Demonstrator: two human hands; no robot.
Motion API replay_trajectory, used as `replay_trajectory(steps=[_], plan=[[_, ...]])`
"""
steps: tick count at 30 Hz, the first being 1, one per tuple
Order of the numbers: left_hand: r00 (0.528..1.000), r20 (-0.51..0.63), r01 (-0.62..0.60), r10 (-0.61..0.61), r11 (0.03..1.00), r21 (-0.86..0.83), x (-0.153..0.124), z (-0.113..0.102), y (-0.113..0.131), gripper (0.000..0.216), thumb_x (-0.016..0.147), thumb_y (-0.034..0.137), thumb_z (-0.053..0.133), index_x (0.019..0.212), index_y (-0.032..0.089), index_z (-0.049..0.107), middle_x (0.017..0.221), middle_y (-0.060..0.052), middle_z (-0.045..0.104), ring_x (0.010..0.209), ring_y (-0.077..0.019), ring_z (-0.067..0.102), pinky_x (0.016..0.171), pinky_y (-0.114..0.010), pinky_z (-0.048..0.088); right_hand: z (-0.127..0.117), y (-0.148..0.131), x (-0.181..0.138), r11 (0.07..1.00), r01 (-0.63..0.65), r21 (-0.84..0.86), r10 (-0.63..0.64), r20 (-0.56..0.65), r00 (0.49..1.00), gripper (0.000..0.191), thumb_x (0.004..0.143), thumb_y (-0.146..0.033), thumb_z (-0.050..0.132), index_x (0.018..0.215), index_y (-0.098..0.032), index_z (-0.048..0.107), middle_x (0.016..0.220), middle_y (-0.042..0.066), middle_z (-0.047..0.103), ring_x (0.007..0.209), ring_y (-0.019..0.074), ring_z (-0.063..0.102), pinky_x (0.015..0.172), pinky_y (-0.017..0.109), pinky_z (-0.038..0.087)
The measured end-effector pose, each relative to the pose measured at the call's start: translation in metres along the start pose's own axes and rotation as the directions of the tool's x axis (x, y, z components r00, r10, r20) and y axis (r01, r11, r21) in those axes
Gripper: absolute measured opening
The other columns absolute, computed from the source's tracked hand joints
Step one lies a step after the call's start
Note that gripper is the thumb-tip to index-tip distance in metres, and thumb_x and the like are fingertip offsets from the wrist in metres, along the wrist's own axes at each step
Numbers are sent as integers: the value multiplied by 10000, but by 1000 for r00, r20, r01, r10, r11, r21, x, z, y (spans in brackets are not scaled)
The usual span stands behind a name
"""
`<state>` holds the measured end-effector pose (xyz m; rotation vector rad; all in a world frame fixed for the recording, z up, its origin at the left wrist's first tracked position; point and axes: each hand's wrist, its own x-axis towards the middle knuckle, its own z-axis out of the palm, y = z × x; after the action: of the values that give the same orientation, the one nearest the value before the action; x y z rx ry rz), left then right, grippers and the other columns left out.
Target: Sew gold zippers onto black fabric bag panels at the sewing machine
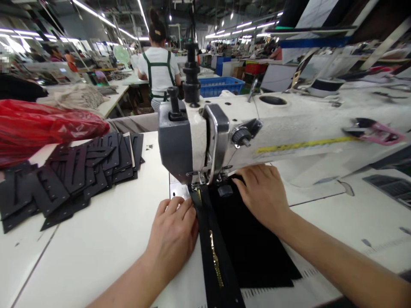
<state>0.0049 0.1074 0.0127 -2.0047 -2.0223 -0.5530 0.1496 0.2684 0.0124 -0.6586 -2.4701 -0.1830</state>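
Observation:
A black zipper (214, 256) with gold-coloured teeth runs under the presser foot of a white and grey sewing machine (175, 145). Beneath and to its right lies a black fabric panel (253, 252), flat on the machine bed. My left hand (175, 235) rests at the zipper's left edge with fingers curled in against it; the thumb is hidden. On the panel's upper right edge, just right of the presser foot, my right hand (263, 194) lies with fingers extended and thumb apart, pressing the fabric down.
Dark cut pieces with slots (64, 179) are heaped at the left, beside a red plastic bag (41, 128). Thread snips with pink handles (379, 130) sit on the machine arm. A person (159, 64) with their back turned works beyond, near a blue crate (221, 85).

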Motion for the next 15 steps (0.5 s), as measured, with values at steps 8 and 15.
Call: replay_trajectory(steps=[8, 15], plan=[[995, -97, 33, -33, 999, 4, -6, 7, -7, 293, 774, 95, 437, 1056, 65, 511, 1105, -182, 588, 1041, -274, 539, 858, -448, 438, 5, -54, -19, 820, 200, 536, -303, 110, 946, 348, 882, -102, 342, 1141, -2, 552, 1186, 187, 560, 1207, 245, 424, 1007, 420, 376], [997, -33, -73, 73, 997, 7, -4, 8, -11, 377, 762, 52, 379, 1092, 79, 559, 1158, -178, 583, 1121, -277, 517, 909, -501, 415, 5, -52, -20, 873, 139, 468, -220, 122, 968, 403, 873, -143, 351, 1197, 44, 502, 1231, 213, 515, 1201, 267, 424, 1021, 410, 360]])
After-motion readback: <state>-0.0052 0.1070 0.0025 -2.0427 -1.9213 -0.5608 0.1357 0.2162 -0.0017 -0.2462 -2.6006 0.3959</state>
